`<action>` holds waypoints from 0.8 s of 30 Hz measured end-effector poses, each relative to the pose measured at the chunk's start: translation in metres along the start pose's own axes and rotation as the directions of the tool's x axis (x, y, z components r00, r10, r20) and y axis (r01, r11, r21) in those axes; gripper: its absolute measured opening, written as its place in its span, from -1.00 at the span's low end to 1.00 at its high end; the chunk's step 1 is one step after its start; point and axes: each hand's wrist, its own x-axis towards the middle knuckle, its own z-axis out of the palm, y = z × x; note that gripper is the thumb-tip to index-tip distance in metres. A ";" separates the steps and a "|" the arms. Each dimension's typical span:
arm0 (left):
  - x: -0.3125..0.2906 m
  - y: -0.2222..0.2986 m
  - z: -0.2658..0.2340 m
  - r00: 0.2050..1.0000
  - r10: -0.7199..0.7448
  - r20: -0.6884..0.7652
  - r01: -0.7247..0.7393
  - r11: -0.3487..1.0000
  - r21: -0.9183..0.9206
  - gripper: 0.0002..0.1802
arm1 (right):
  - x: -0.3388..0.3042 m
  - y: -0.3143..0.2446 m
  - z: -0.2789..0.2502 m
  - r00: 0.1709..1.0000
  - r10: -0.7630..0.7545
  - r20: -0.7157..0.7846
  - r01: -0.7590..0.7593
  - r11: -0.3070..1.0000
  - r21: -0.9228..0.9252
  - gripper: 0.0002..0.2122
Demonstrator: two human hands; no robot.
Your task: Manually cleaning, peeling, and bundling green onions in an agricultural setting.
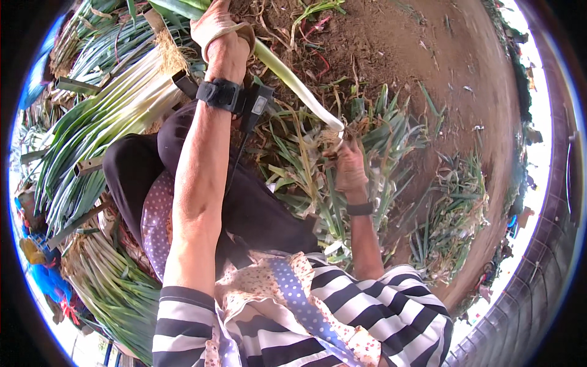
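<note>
A person in a black-and-white striped top (391,306) holds a long leek (298,84) aslant above a heap of leaf trimmings (394,137). The left hand (214,25), partly cut off by the upper edge of the view, wraps its green upper part; the stalk runs down from there to the right hand (350,165), just below the white root end, fingers curled, though what they pinch cannot be told. Bundled stalks (113,110) lie at the person's left.
</note>
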 end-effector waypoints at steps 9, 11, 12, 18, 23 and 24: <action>0.003 -0.001 -0.006 0.993 -0.043 0.114 0.061 0.985 -0.159 -0.84 | -0.005 -0.017 0.010 0.917 0.067 0.392 -0.349 0.608 0.713 -0.74; -0.005 -0.003 -0.006 0.986 -0.012 0.169 0.038 0.988 -0.152 -0.85 | -0.001 -0.010 0.003 0.890 0.024 0.456 -0.378 0.598 0.707 -0.76; -0.002 0.000 -0.006 0.986 -0.007 0.167 0.033 0.988 -0.153 -0.85 | 0.002 -0.008 0.001 0.851 -0.027 0.524 -0.410 0.589 0.696 -0.77; -0.025 -0.004 -0.007 0.991 -0.127 0.035 0.123 0.988 0.089 -0.77 | 0.038 0.040 -0.021 0.989 -0.039 -0.140 -0.111 0.418 -0.902 -0.69; -0.031 0.003 0.022 0.937 -0.114 0.330 0.126 0.992 -0.016 -0.74 | 0.006 0.134 -0.194 0.993 -0.120 -0.007 -0.050 -0.364 -0.930 -0.82; -0.026 0.013 0.014 0.959 -0.101 0.264 0.088 0.994 0.060 -0.73 | -0.005 0.127 -0.187 0.922 -0.014 -0.387 -0.387 -0.005 -0.922 -0.67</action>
